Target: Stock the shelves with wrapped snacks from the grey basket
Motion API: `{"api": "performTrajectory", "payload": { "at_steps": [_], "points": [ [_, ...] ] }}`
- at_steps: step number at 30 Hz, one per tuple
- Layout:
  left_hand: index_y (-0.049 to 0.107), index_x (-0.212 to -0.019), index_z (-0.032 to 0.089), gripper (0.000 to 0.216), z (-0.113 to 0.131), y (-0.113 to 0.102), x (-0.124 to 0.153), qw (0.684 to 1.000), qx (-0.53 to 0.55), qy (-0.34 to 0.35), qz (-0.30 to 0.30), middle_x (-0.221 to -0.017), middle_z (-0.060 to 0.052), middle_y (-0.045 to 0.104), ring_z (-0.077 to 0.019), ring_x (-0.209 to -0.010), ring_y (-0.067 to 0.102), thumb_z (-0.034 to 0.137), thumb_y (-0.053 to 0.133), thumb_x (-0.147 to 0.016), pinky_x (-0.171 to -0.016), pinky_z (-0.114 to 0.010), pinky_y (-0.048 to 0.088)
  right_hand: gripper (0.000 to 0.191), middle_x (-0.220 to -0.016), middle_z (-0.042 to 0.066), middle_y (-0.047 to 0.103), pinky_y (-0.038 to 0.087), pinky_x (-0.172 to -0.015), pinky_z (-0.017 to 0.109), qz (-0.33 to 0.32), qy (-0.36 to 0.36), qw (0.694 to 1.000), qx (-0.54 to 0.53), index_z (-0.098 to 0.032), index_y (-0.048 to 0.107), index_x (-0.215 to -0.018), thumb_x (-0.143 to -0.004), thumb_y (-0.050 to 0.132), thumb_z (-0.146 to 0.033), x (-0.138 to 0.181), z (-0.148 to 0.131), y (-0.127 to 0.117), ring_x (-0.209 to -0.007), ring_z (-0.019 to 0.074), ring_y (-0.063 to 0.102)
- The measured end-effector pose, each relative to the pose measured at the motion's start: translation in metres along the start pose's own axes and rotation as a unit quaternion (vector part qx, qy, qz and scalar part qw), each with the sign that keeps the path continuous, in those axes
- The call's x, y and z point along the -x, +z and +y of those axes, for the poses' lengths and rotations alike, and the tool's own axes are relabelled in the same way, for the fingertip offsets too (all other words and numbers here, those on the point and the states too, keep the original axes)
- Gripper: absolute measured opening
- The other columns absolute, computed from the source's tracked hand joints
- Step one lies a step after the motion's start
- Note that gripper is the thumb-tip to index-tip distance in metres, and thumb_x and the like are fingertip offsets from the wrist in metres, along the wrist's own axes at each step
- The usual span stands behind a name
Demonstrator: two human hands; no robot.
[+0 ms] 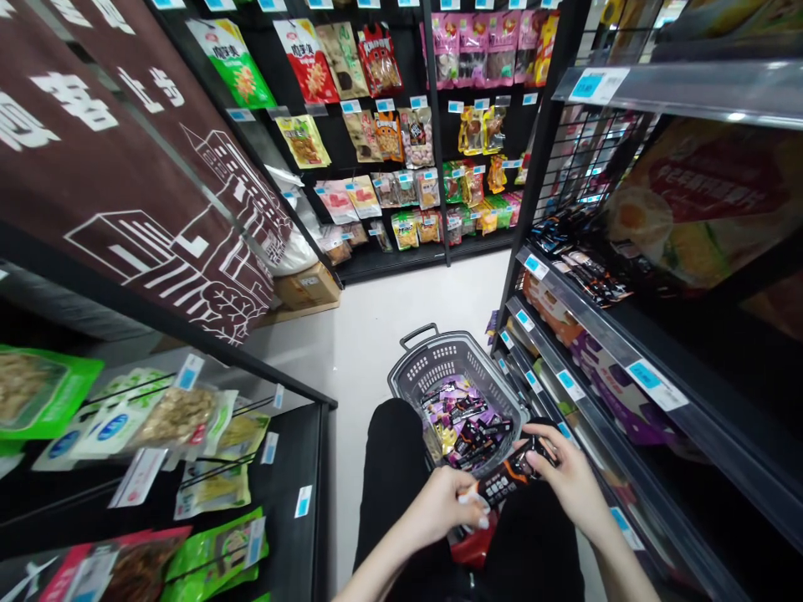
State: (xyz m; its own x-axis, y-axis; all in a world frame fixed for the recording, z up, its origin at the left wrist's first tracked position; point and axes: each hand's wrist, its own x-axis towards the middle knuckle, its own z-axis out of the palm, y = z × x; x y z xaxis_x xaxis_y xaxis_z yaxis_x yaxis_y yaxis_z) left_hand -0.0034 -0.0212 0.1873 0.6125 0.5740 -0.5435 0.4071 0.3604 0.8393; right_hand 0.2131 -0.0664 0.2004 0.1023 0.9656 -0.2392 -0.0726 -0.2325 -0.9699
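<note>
Between my two hands, above my lap, is a slim black snack packet point(503, 480) with white lettering and orange marks. My left hand point(447, 503) is closed on its left end, with the thumb and fingers pinching it. At the other end my right hand point(565, 461) grips the black wrapping; whether it is one packet or more there I cannot tell. Just beyond my hands, a grey plastic shopping basket point(414, 370) stands on the floor with its handle at the far side. Inside lie many black and purple small packets point(467, 410).
To my right, a black shelf rack point(602, 322) holds a pile of similar black packets point(586, 263). Bagged snacks hang on the left rack point(179, 414) and the back rack point(376, 134). A cardboard box point(307, 287) sits at the far left below a brown banner point(144, 167).
</note>
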Motion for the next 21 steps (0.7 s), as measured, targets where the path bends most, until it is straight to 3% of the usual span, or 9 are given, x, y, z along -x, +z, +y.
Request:
{"api": "performTrajectory", "payload": {
  "at_steps": [4,9,14,18,21],
  "points": [
    [0.059,-0.060,0.009,0.031,-0.014,-0.007,-0.015,0.996,0.085,-0.011,-0.020,-0.056,0.001,0.055,-0.0093,-0.051,0.049,0.030,0.078,-0.047,-0.053,-0.022,0.038,0.044,-0.102,0.012,0.066,0.052,-0.076,0.040,-0.005,0.019,0.999,-0.025,-0.018,0.053,-0.112,-0.078,0.056,-0.045,-0.013,0.009,0.004,-0.093,0.0261,0.063],
    [0.061,-0.072,0.008,0.041,-0.037,-0.021,-0.024,0.992,0.114,-0.006,0.045,-0.059,-0.002,0.059,-0.0135,-0.054,0.056,0.039,0.075,-0.050,-0.057,-0.027,0.045,0.044,-0.098,0.012,0.067,0.051,-0.080,0.038,0.006,-0.013,1.000,-0.016,-0.015,0.057,-0.107,-0.077,0.055,-0.047,-0.041,0.033,-0.003,-0.090,0.0239,0.063],
    [0.058,-0.087,0.008,0.050,-0.077,-0.046,-0.019,0.985,0.014,-0.055,0.162,-0.060,-0.002,0.059,-0.0132,-0.055,0.055,0.047,0.066,-0.057,-0.053,-0.025,0.043,0.041,-0.098,0.010,0.066,0.055,-0.056,0.034,0.068,0.019,0.995,0.075,-0.015,0.060,-0.101,-0.077,0.050,-0.047,-0.075,0.095,-0.006,-0.084,0.0252,0.064],
    [0.056,-0.091,0.010,0.057,-0.088,-0.061,-0.007,0.979,0.029,-0.082,0.183,-0.076,-0.005,0.063,-0.0100,-0.055,0.053,0.056,0.061,-0.056,-0.050,-0.022,0.040,0.030,-0.097,0.008,0.066,0.055,-0.064,0.032,0.086,0.078,0.961,0.250,-0.017,0.058,-0.104,-0.081,0.042,-0.027,-0.093,0.142,0.013,-0.086,0.0220,0.065],
    [0.056,-0.087,0.014,0.062,-0.090,-0.066,-0.003,0.977,0.046,-0.080,0.191,-0.076,-0.004,0.062,-0.0091,-0.052,0.051,0.063,0.062,-0.051,-0.046,-0.021,0.037,0.031,-0.091,0.011,0.068,0.051,-0.073,0.035,0.108,0.090,0.927,0.348,-0.016,0.060,-0.102,-0.074,0.048,-0.014,-0.107,0.144,0.020,-0.088,0.0259,0.065]
  ]
}}
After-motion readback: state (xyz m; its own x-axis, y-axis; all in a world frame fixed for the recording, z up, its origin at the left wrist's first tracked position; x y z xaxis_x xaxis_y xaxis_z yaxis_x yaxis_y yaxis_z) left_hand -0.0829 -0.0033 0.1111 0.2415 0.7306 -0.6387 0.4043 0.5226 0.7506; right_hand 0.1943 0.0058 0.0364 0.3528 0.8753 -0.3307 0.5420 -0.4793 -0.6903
